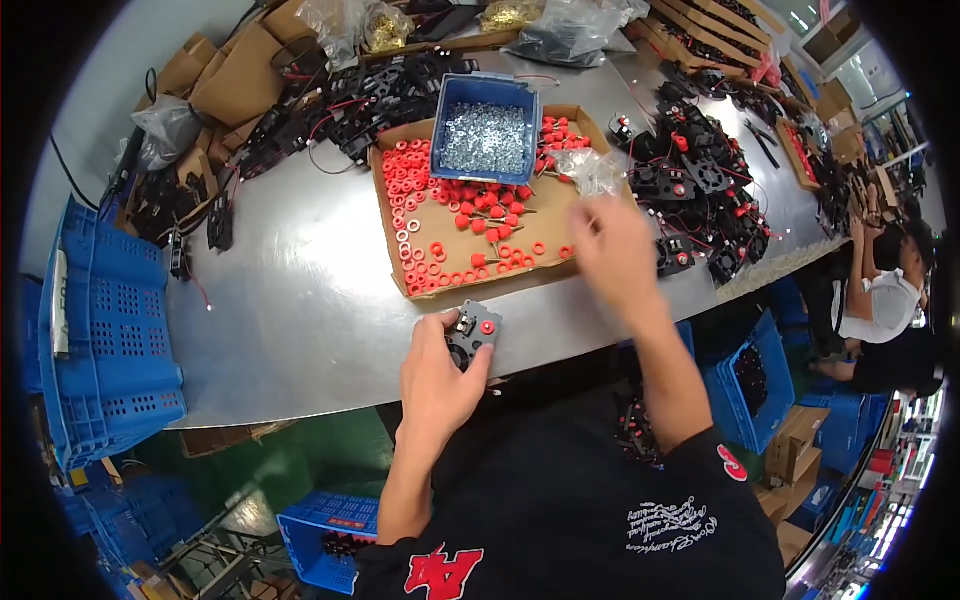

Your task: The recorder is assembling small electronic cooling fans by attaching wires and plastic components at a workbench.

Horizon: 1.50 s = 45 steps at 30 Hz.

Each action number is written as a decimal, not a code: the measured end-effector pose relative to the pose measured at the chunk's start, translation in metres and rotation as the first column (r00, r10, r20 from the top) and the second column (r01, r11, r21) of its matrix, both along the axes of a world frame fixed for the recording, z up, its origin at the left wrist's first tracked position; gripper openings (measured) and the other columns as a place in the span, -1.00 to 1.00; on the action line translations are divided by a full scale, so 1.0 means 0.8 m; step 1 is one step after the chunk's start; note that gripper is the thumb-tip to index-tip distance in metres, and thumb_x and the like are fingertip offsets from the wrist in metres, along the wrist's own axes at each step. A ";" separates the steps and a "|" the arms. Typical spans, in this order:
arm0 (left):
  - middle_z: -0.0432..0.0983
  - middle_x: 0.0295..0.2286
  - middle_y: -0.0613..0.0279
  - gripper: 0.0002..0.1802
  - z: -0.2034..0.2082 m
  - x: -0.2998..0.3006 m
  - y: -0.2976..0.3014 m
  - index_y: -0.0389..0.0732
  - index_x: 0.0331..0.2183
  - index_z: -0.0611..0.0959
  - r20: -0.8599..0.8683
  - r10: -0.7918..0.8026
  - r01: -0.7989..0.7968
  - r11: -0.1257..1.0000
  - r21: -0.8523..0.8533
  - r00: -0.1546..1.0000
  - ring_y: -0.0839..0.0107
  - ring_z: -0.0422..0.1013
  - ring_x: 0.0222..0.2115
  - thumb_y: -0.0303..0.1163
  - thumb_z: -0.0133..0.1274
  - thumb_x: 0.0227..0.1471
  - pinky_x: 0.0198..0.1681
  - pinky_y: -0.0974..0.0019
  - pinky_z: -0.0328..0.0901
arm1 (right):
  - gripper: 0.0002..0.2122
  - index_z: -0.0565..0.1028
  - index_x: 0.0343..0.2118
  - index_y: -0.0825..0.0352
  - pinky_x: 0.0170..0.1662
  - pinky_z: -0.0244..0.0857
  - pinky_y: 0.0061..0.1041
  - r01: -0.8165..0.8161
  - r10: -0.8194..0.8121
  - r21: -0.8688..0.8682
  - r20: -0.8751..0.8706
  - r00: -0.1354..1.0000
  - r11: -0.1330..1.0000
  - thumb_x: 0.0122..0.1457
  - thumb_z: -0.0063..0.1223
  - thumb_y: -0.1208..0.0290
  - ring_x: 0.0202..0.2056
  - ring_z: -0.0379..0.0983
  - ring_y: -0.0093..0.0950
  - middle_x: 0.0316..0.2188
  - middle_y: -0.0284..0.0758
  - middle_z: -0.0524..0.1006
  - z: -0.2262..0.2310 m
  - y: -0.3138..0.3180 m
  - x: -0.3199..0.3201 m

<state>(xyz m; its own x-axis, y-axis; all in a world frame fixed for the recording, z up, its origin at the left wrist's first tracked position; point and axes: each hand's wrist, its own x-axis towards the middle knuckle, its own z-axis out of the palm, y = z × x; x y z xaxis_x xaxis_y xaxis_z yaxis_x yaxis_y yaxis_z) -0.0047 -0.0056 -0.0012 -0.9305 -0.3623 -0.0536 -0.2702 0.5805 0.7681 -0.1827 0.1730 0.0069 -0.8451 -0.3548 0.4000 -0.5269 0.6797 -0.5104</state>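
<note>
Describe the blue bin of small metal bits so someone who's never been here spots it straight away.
Find the shiny metal worktable, then the shallow cardboard tray near its front edge. At the back of that tray sits a squarish blue bin. It holds a mass of tiny silvery bits, unlike the red rings and red pieces lying loose around it.

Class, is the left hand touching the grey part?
Touching: the head view shows the left hand gripping the grey part by its edges, with no gap.
</note>
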 end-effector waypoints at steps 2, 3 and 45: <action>0.53 -0.22 -0.14 -0.46 -0.007 0.000 -0.001 -0.36 -0.10 0.46 -0.036 0.022 -0.020 0.999 0.049 0.999 -0.04 0.46 -0.18 -0.33 0.27 -0.09 -0.09 0.11 0.33 | -0.87 0.60 -0.38 0.36 -0.25 0.40 -0.25 0.171 -0.163 0.137 -0.068 0.984 0.976 0.07 0.11 0.42 -0.33 0.52 -0.13 -0.40 -0.10 0.56 0.004 0.014 -0.050; 0.53 -0.22 -0.14 -0.46 -0.007 -0.001 0.001 -0.36 -0.10 0.46 -0.047 0.016 -0.014 0.999 0.046 0.999 -0.04 0.46 -0.18 -0.33 0.27 -0.09 -0.09 0.11 0.33 | -0.87 0.60 -0.38 0.36 -0.25 0.40 -0.25 0.178 -0.168 0.132 -0.078 0.983 0.975 0.07 0.11 0.42 -0.33 0.52 -0.13 -0.40 -0.10 0.56 0.003 0.021 -0.070; 0.50 -0.23 -0.18 -0.47 -0.010 -0.001 0.004 -0.32 -0.08 0.35 0.001 -0.007 0.007 0.998 0.058 1.000 -0.19 0.48 -0.30 -0.31 0.20 -0.01 -0.31 -0.08 0.37 | -0.83 0.55 -0.22 0.42 -0.46 0.26 -0.67 0.111 0.483 -0.536 0.818 0.313 0.837 0.13 0.21 0.52 -0.51 0.38 -0.72 -0.56 -0.50 0.42 -0.026 -0.043 0.089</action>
